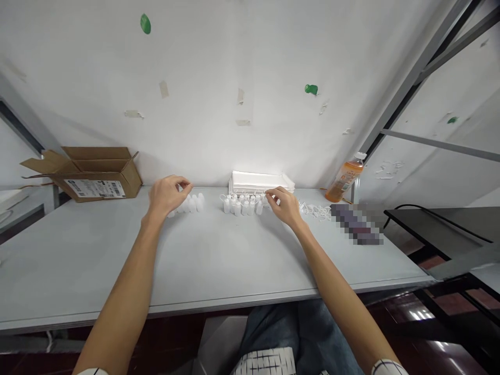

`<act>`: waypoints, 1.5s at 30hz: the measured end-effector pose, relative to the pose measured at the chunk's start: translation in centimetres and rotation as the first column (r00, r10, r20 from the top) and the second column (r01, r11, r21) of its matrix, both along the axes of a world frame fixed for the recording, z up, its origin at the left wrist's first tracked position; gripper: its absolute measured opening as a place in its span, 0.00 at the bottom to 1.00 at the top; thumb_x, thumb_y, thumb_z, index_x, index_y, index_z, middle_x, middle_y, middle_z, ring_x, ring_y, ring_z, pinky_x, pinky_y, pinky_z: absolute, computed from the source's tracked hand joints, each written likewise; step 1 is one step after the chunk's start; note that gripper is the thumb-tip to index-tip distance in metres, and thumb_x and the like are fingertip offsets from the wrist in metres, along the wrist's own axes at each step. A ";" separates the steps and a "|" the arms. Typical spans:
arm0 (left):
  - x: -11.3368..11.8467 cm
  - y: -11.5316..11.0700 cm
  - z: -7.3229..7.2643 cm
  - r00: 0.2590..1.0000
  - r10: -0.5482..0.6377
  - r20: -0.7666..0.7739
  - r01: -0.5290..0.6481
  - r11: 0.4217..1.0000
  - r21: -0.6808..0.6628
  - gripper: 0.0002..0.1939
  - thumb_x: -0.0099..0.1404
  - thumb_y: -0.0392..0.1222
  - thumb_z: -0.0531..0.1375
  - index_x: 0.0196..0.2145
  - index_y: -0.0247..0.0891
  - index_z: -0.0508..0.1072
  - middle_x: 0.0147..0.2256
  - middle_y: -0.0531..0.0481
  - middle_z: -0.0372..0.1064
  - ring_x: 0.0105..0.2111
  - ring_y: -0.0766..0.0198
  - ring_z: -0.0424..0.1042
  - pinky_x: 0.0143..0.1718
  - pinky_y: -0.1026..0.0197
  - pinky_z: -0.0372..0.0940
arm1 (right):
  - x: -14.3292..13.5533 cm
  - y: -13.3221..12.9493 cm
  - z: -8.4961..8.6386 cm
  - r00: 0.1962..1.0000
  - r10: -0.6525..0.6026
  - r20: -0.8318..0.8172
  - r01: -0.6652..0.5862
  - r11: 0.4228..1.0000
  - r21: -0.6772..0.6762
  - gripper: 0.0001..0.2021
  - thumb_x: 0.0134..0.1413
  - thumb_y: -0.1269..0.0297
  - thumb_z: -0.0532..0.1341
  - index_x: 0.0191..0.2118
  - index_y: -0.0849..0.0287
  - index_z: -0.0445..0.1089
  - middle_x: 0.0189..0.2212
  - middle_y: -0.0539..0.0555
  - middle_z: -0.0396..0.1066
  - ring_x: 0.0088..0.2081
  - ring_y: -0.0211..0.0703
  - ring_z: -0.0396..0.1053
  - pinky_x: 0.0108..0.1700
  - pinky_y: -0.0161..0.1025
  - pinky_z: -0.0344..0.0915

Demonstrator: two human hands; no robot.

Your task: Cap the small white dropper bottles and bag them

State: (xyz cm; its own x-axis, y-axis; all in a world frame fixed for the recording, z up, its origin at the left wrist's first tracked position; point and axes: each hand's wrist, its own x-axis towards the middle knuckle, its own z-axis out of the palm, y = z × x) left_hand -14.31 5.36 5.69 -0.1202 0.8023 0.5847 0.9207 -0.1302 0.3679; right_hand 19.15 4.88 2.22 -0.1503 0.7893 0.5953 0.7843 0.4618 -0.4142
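Observation:
My left hand hovers over a group of small white bottles at the left, partly hiding them. Its thumb and fingertips are drawn together; whether anything is between them I cannot make out. My right hand is at the right end of a second cluster of small white bottles, which have thin white loops at their tops. Thumb and forefinger are pinched there, close to a slightly tilted bottle; what they grip is too small to see. A tangle of white cord loops lies just right of this hand.
A stack of white trays or sheets stands behind the bottles against the wall. An open cardboard box is at the back left. An orange drink bottle leans at the back right, near a blurred-out dark object. The grey table has a front edge near my lap.

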 end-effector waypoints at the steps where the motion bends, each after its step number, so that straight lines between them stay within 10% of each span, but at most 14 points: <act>1: -0.5 -0.3 0.3 1.000 0.027 0.008 -0.027 0.999 -0.027 0.09 0.58 0.47 0.61 0.29 0.42 0.78 0.30 0.52 0.74 0.29 0.62 0.68 0.27 0.63 0.53 | 0.2 0.0 0.0 1.000 -0.008 -0.018 0.008 1.000 0.023 0.11 0.60 0.65 0.55 0.39 0.57 0.75 0.37 0.54 0.74 0.30 0.39 0.69 0.31 0.36 0.57; 11: -4.6 -4.3 0.3 0.979 0.192 -0.075 -0.201 0.968 -0.148 0.12 0.60 0.52 0.63 0.37 0.43 0.79 0.35 0.56 0.68 0.31 0.69 0.62 0.30 0.66 0.51 | 5.4 0.0 -1.6 0.988 -0.117 -0.101 0.134 0.975 0.179 0.12 0.60 0.63 0.53 0.37 0.60 0.74 0.34 0.56 0.74 0.29 0.40 0.68 0.30 0.36 0.61; 24: -4.7 -4.4 -1.3 0.990 0.071 -0.125 -0.108 0.942 -0.319 0.14 0.62 0.52 0.59 0.38 0.42 0.78 0.44 0.51 0.66 0.37 0.62 0.66 0.33 0.62 0.55 | 8.2 -0.7 -2.3 0.974 -0.151 -0.167 0.195 0.937 0.290 0.11 0.57 0.64 0.55 0.33 0.61 0.74 0.29 0.54 0.73 0.26 0.38 0.67 0.26 0.33 0.60; 34: 3.6 -6.3 1.9 0.918 -0.341 0.201 0.366 0.925 -0.103 0.11 0.57 0.49 0.61 0.31 0.39 0.77 0.24 0.55 0.69 0.24 0.69 0.62 0.29 0.65 0.57 | 13.9 0.2 -3.0 0.800 -0.539 -0.263 0.577 0.811 0.096 0.14 0.53 0.62 0.54 0.34 0.62 0.76 0.29 0.57 0.75 0.27 0.43 0.69 0.37 0.40 0.63; 40: 10.2 -4.0 -0.4 0.800 -0.578 0.158 0.599 0.783 -0.167 0.12 0.61 0.48 0.58 0.31 0.39 0.77 0.27 0.53 0.73 0.27 0.67 0.68 0.30 0.64 0.58 | 15.1 -0.5 -3.4 0.716 -0.690 -0.104 0.673 0.723 -0.155 0.13 0.52 0.62 0.56 0.35 0.60 0.77 0.31 0.59 0.76 0.32 0.49 0.70 0.36 0.41 0.60; 45: 14.1 -3.7 -3.1 0.729 -0.683 0.048 0.678 0.711 -0.189 0.12 0.64 0.42 0.54 0.32 0.39 0.77 0.29 0.52 0.72 0.28 0.66 0.66 0.31 0.63 0.57 | 12.7 -1.4 -3.7 0.841 -0.532 0.097 0.541 0.830 -0.137 0.10 0.51 0.63 0.58 0.33 0.56 0.77 0.35 0.54 0.76 0.33 0.45 0.70 0.34 0.38 0.58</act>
